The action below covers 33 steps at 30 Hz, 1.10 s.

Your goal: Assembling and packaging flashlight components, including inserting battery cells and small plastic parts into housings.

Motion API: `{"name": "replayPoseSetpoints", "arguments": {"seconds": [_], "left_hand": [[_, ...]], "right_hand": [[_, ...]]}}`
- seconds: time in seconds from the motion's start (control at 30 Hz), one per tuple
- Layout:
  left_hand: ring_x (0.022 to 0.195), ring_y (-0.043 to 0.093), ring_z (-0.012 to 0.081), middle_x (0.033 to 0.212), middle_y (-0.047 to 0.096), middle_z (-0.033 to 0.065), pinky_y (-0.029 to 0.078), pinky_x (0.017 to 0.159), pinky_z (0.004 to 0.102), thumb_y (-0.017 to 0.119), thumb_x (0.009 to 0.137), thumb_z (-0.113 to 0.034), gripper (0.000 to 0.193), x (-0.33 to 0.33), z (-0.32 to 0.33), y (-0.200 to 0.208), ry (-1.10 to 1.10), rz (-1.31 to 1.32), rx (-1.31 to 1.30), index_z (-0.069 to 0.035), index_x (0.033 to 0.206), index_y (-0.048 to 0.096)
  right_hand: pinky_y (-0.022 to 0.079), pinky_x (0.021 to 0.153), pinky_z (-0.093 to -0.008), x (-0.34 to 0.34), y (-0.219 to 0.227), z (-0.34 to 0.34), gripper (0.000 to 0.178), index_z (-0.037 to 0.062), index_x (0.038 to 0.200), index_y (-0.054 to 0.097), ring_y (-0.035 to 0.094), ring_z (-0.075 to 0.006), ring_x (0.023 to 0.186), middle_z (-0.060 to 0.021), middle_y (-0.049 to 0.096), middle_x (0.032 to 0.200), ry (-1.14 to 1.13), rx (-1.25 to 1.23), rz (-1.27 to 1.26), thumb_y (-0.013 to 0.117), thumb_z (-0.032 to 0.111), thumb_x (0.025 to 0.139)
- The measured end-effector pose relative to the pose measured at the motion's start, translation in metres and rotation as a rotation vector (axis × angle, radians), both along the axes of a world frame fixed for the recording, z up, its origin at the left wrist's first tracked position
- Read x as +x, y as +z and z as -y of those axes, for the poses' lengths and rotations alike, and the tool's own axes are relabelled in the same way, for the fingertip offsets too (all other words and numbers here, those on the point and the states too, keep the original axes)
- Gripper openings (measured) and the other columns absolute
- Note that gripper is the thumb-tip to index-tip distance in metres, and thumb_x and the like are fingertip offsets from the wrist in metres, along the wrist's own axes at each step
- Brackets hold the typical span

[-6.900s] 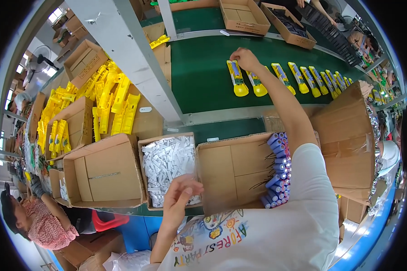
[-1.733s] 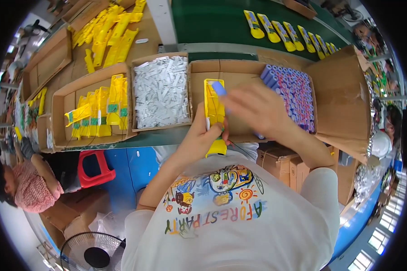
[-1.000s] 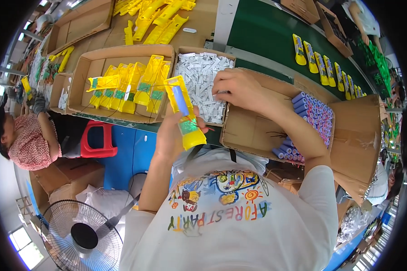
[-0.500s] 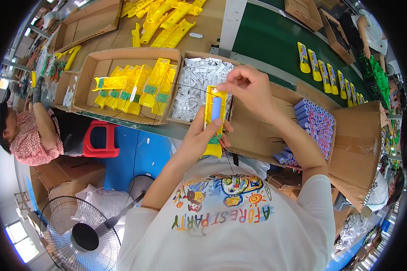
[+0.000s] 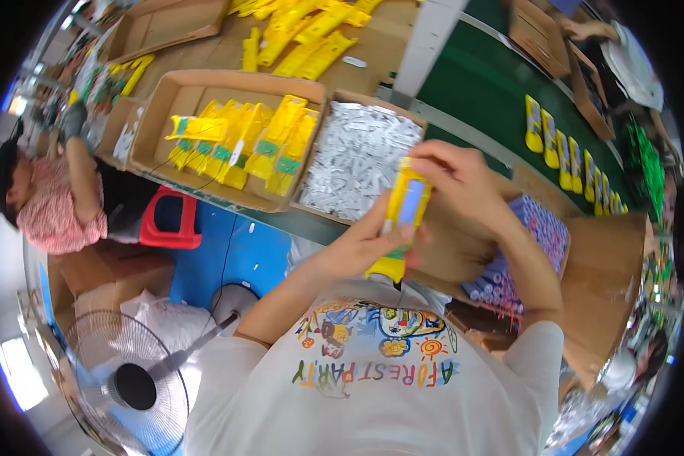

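A yellow plastic casing (image 5: 388, 267) with a blue cylindrical battery cell (image 5: 413, 202) in it is held tilted in front of my chest. My left hand (image 5: 359, 245) is closed around the casing's middle, beside a bit of green circuit board. At the casing's upper end, the bent fingers of my right hand (image 5: 463, 176) close on its edge; motion blur hides the exact fingertip contact. Just beyond my left hand stands a carton of small white plastic parts (image 5: 361, 156). Under my right forearm lie many blue-purple battery cells (image 5: 536, 228) in a carton.
At left, a carton (image 5: 153, 125) holds several yellow casings with green boards. Loose yellow casings (image 5: 304, 38) lie farther back. More stand in a row on the green conveyor (image 5: 482, 80). A fan (image 5: 135, 386), a red stool (image 5: 171, 220) and a co-worker (image 5: 61, 197) are at left.
The view has turned slightly. Both hands and the casing have shifted right and a little lower in the picture. The casing tilts more to the right, and my right fingers stay at its upper end.
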<state>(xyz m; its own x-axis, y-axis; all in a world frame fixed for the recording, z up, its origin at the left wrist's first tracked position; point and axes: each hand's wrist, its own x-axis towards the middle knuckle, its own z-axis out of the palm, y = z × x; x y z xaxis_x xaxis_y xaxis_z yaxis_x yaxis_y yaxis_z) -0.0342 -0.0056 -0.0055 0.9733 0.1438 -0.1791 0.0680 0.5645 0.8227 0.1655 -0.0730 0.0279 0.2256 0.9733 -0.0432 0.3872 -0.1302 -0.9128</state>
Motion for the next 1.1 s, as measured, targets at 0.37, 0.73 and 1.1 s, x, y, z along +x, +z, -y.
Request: {"name": "replayPoseSetpoints", "arguments": {"seconds": [0.37,0.73,1.1], "left_hand": [[0.098,0.052,0.0335,0.101,0.058,0.0149,0.043,0.084,0.0442,0.068,0.071,-0.007,0.044,-0.025,-0.165,-0.018,0.398,-0.65,1.911,-0.003,0.112,0.055],[0.095,0.06,0.0303,0.1,0.057,0.0125,0.049,0.088,0.0482,0.05,0.074,0.006,0.061,0.0,-0.078,0.024,0.356,0.143,-0.269,-0.01,0.131,0.035],[0.116,0.049,0.0202,0.123,0.048,0.0061,0.043,0.097,0.0408,0.044,0.091,-0.016,0.048,0.007,-0.015,0.003,0.239,0.062,-0.439,-0.014,0.137,0.03]], "right_hand": [[0.041,0.094,-0.0401,0.441,-0.16,0.027,0.027,0.015,0.109,0.067,0.059,-0.0295,0.107,-0.0119,0.066,0.105,-0.401,-0.28,1.011,0.054,0.031,0.092],[0.048,0.08,-0.0277,0.03,0.016,0.005,0.021,0.0033,0.107,0.063,0.06,-0.0138,0.089,-0.0073,0.063,0.097,0.054,0.098,0.16,0.062,0.012,0.088],[0.049,0.073,-0.03,-0.056,0.001,0.036,0.033,0.0078,0.101,0.061,0.056,-0.0256,0.092,-0.0104,0.053,0.106,0.068,0.473,0.609,0.069,-0.001,0.07]]}}
